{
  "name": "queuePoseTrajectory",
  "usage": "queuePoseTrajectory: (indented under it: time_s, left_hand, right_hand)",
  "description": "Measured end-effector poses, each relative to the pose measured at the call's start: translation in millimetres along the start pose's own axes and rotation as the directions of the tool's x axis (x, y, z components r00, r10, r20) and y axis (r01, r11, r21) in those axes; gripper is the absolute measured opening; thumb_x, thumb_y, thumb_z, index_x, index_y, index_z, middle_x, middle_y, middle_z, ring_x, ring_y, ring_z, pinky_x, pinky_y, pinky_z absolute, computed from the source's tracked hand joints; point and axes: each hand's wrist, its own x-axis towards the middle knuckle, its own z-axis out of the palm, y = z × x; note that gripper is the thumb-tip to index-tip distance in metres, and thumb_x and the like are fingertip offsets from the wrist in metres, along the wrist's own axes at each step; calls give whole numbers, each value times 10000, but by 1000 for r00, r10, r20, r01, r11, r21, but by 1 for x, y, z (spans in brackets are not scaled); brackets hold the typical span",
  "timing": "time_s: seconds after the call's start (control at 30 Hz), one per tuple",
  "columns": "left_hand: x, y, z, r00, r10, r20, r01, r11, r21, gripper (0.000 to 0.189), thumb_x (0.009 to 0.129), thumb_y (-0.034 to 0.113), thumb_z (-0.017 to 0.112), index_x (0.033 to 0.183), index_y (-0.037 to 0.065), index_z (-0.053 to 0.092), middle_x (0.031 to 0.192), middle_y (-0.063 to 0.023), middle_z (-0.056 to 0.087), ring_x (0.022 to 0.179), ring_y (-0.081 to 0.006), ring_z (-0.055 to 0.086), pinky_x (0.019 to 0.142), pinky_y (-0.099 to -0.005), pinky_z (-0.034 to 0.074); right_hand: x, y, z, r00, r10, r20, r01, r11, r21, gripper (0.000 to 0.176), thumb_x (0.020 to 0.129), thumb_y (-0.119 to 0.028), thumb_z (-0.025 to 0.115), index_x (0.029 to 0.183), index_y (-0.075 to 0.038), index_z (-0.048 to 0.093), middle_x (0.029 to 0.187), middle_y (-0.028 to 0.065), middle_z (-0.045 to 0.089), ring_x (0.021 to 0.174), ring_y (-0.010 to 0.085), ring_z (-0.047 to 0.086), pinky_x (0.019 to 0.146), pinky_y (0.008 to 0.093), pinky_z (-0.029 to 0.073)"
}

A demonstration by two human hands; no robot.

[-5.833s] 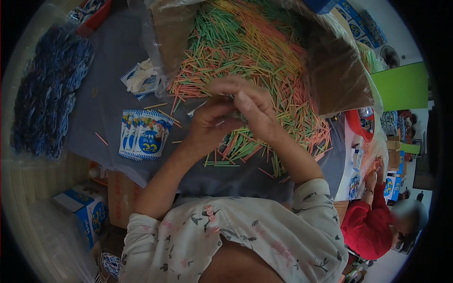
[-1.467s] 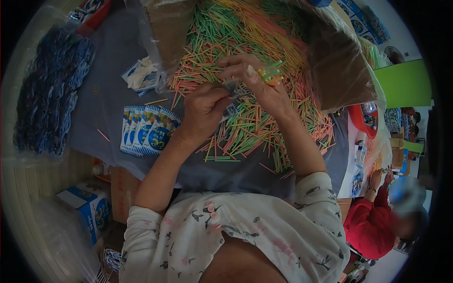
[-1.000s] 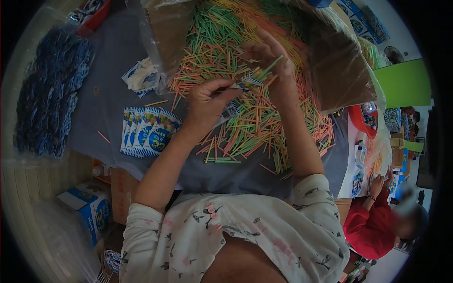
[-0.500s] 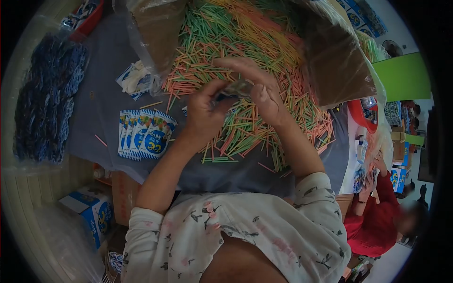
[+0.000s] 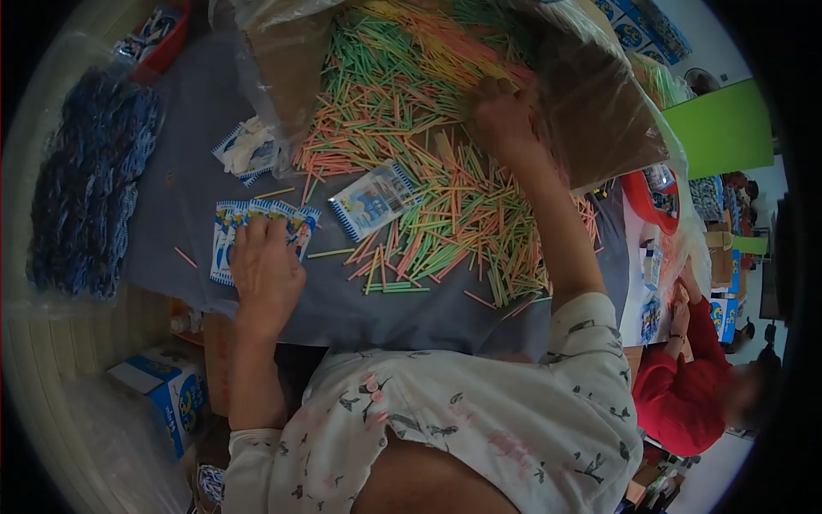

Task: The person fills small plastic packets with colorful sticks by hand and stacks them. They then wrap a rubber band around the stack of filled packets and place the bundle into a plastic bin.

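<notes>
My left hand (image 5: 267,272) lies palm down on a fanned row of blue-and-white packets (image 5: 224,244), its fingers pressed together on the top ones. My right hand (image 5: 507,124) reaches into the upper part of a big heap of thin green, pink, yellow and orange sticks (image 5: 377,103), with curled fingers round some of them. Between the hands, a single packet with a clear window (image 5: 372,201) lies tilted at the heap's left edge. Another packet with crumpled white material (image 5: 248,150) on it rests further up on the grey cloth.
Plastic-lined brown cardboard flaps (image 5: 599,111) flank the heap. A clear bag of dark blue packets (image 5: 94,180) lies at the left, a red basket (image 5: 163,51) at the upper left. A red tub (image 5: 648,201) stands at the right, near a person in red (image 5: 685,385). Below left is a blue-and-white box (image 5: 171,390).
My hands have moved apart, and the small shiny thing between them is gone from there. My left hand went left onto the packets; my right hand went up into the sticks.
</notes>
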Motion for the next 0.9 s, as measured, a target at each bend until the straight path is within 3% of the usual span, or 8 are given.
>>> queuePoseTrajectory:
  time_s: [0.07,0.2,0.3,0.37,0.57,0.83,0.87,0.9]
  left_hand:
    - [3,3,1,1000,-27,8,26,997,66,465,790,2,672,1244,0,571,1094,-153,535,1029,-365,514,864,-486,433]
    - [9,11,3,994,-104,-26,107,970,218,502,783,26,653,1276,54,566,1145,-122,509,1066,-323,492,869,-450,425]
    - [19,40,6,975,41,-219,38,939,342,442,805,58,636,1245,53,594,1129,-125,518,1072,-319,488,878,-454,412]
    - [28,61,18,950,284,-127,-279,959,55,420,788,64,639,1202,-1,611,1126,-136,536,1055,-312,494,872,-437,413]
    - [32,74,71,912,405,-61,-395,910,125,228,708,48,638,918,-41,656,949,-128,578,893,-273,551,685,-380,505]
    - [35,68,69,884,389,-259,-419,906,-68,106,698,57,630,783,-5,636,775,-101,535,772,-271,567,541,-363,506]
    - [35,69,66,891,352,-286,-394,914,-100,81,699,59,626,759,4,633,775,-98,528,796,-273,566,536,-370,503]
    - [35,68,62,893,348,-286,-388,916,-99,81,699,59,626,759,4,633,775,-98,528,796,-273,566,536,-370,503]
  right_hand:
    - [13,7,20,999,-4,33,6,998,-61,365,824,-222,624,1162,-88,649,1172,145,550,1126,341,513,867,582,415]
    - [26,-3,26,995,-72,72,81,988,-132,380,791,-178,615,1152,-59,607,1156,140,556,1120,316,517,801,563,437]
    - [32,-6,28,999,-35,30,38,990,-134,311,819,-183,603,1102,-61,651,1148,144,584,1094,310,558,883,558,431]
    - [35,-9,28,998,13,62,-8,997,-76,308,822,-189,607,1098,-57,640,1127,147,606,1075,318,584,860,546,451]
    - [25,-4,-2,967,240,85,-253,939,234,328,819,-206,635,1102,-46,586,993,181,688,933,357,674,754,514,524]
    - [8,-9,25,979,135,-153,-56,899,434,411,828,-278,730,1129,-18,627,943,198,703,783,360,693,720,455,548]
    - [9,-12,20,944,328,-32,-125,445,887,410,860,-324,710,1124,-17,648,951,172,705,802,346,696,725,463,544]
    - [10,-15,16,897,401,186,-115,-195,974,420,892,-369,691,1120,-17,669,960,146,707,822,332,699,730,471,539]
